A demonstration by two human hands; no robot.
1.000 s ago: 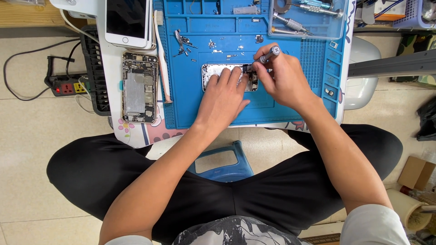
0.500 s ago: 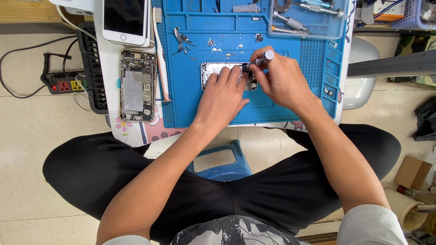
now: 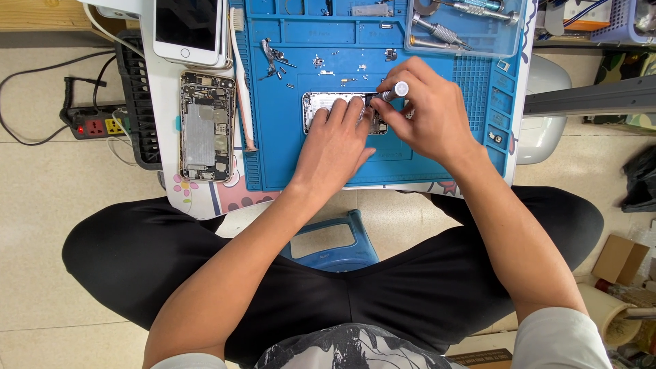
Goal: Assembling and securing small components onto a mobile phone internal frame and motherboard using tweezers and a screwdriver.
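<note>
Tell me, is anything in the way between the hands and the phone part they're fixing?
Nothing visible is. The left hand rests flat right on the opened phone body on the blue mat. The right hand holds a small screwdriver whose tip is at the same phone body.

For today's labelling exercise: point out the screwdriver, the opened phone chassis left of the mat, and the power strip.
screwdriver (image 3: 398,89), head view, silver cap end.
opened phone chassis (image 3: 206,126), head view, metal shield.
power strip (image 3: 96,126), head view, socket face.
</note>
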